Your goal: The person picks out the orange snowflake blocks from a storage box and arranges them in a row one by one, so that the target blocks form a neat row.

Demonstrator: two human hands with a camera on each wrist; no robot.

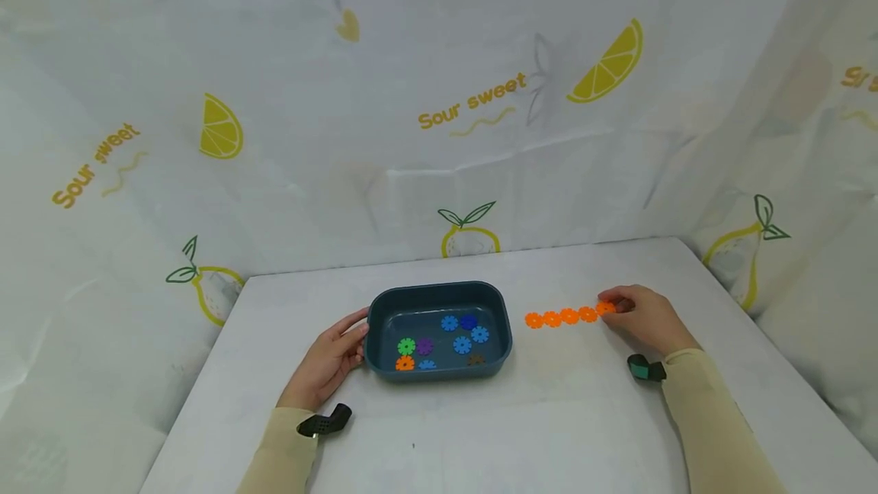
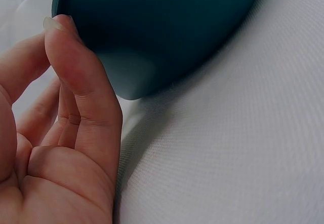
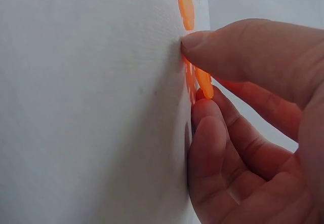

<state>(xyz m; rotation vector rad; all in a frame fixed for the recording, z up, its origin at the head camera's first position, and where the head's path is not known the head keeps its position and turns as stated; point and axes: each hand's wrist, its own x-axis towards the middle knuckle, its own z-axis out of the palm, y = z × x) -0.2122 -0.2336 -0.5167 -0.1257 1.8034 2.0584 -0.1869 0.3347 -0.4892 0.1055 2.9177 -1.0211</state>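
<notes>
1. lowest in the head view, two pale sleeves enter from the bottom edge, each with a dark wrist camera strapped on.
2. the left hand [image 1: 328,363] lies left of centre on the white table [image 1: 549,433], fingers straight and relaxed, their tips against the left wall of the tray [image 1: 508,326]; the left wrist view shows the fingers [image 2: 76,82] touching the tray's rounded corner without curling round it.
3. the tray, dark teal, sits at the centre of the frame and holds loose gear discs: blue ones [image 1: 463,332] toward its right, a green one [image 1: 407,346], a purple one [image 1: 424,345], an orange one [image 1: 405,363] at its near left, and a dark one near the front that is hard to make out.
4. right of the tray, apart from it, a row of orange discs [image 1: 561,317] lies flat in a line across the table.
5. the right hand [image 1: 645,319] is at the row's right end, thumb and fingers pinching the end disc [image 3: 203,82]; in the right wrist view that disc seems tilted up on edge, though the close angle leaves this unsure.
6. farthest, a white cloth printed with lemons, pears and "sour sweet" fills the upper frame.
</notes>
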